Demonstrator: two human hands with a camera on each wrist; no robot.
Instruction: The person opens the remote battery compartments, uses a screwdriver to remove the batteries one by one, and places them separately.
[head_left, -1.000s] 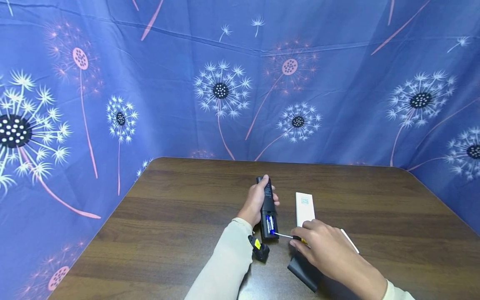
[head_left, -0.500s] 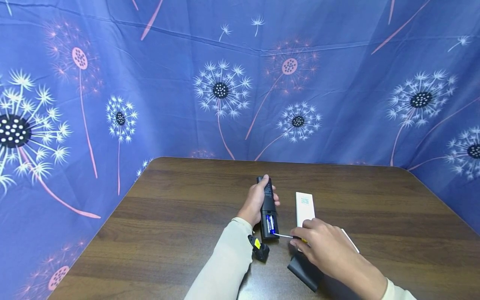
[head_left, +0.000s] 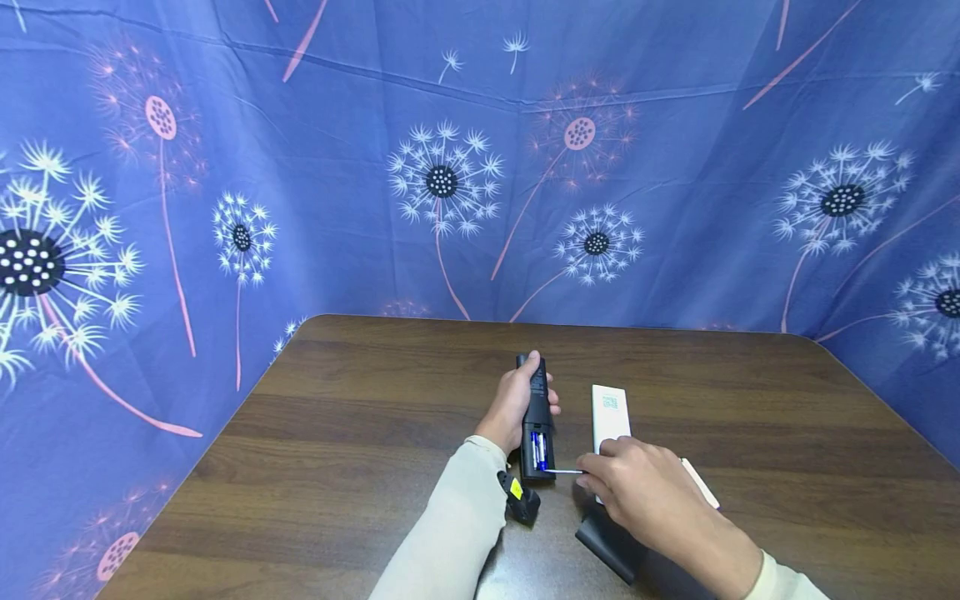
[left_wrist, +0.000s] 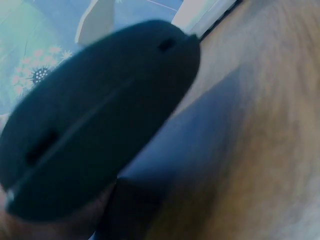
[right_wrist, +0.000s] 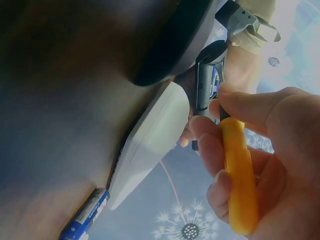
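Observation:
My left hand (head_left: pixel 512 406) grips a black remote control (head_left: pixel 537 404) back side up, thumb along its far end. Its battery compartment lies uncovered toward me, with blue-and-silver batteries (head_left: pixel 539 451) inside. In the left wrist view the remote's dark rounded end (left_wrist: pixel 100 115) fills much of the picture. My right hand (head_left: pixel 648 487) holds a screwdriver (right_wrist: pixel 239 175) by its yellow handle, fingers curled round it. The thin shaft (head_left: pixel 564 472) points left, its tip at the near end of the batteries.
A white slab-like device (head_left: pixel 610 414) with a printed code lies right of the remote, partly behind my right hand. Closer to me lies a dark object (head_left: pixel 606 546). A white-edged piece (head_left: pixel 701 483) shows beyond the hand. A loose blue battery (right_wrist: pixel 86 215) appears in the right wrist view.
My right hand has shifted slightly left and turned a little, leaving the screwdriver shaft more level and its yellow handle hidden in the head view. The remote has tilted slightly.

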